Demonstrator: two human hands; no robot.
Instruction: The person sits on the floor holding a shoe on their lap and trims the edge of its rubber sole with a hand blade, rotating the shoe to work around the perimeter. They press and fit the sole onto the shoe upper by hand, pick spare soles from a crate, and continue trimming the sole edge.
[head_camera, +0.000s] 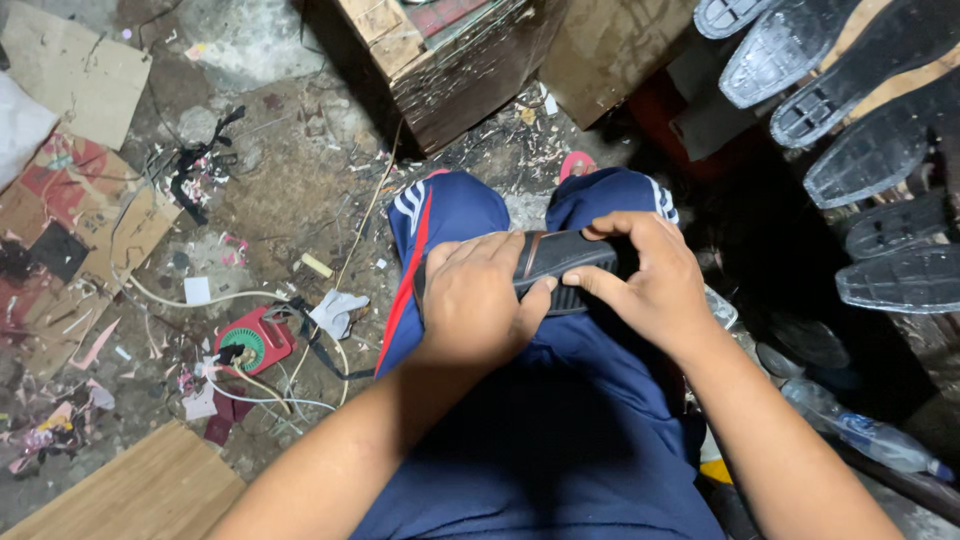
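On the littered floor at far left sits a red extension reel (252, 341). Left hand (472, 298) clasps the black shoe sole (562, 262) across the lap, long axis left-right; right hand (645, 280) pinches its other end, both equally near. Further soles (880, 150) rest at right.

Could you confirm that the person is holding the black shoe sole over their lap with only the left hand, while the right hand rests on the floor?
Not quite. In the head view both hands grip the black shoe sole: the left hand clasps its left end and the right hand holds its right end, thumb pressed on the ridged edge. The right hand is not on the floor. The sole is indeed over the lap.
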